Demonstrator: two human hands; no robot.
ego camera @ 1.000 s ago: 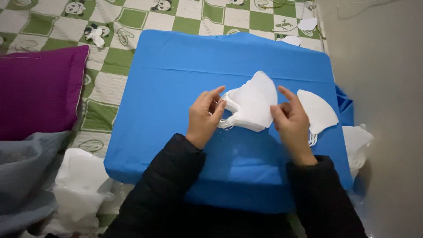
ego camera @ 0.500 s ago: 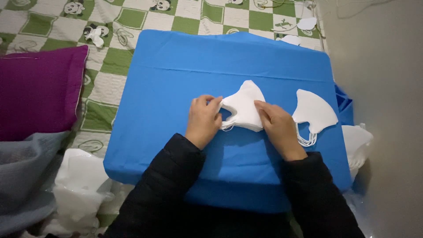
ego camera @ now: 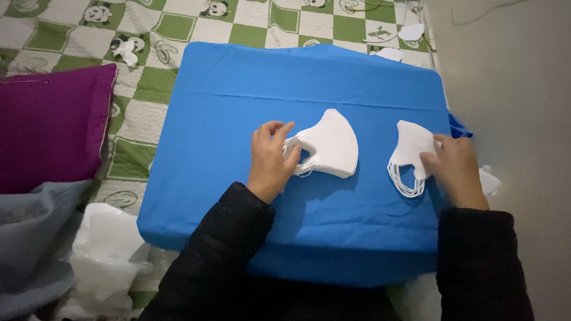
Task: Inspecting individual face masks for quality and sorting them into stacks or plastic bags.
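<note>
L hand [ego camera: 270, 156] pinches ear loops of mask stack [ego camera: 329, 144], mid blue board [ego camera: 238, 89]. R hand [ego camera: 455, 169] fingers rest on single mask [ego camera: 410, 145] at right edge, no closed grip. Light, soft, floppy; likely best held by loops.

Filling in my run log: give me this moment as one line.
left hand: on ear loops of mask stack | right hand: touching second mask pile | surface: blue cloth

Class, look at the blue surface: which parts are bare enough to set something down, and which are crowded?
The blue surface is bare along its far edge, on its left side, and between the mask stack and the right-hand masks. It is crowded around the left hand and the right hand.
</note>
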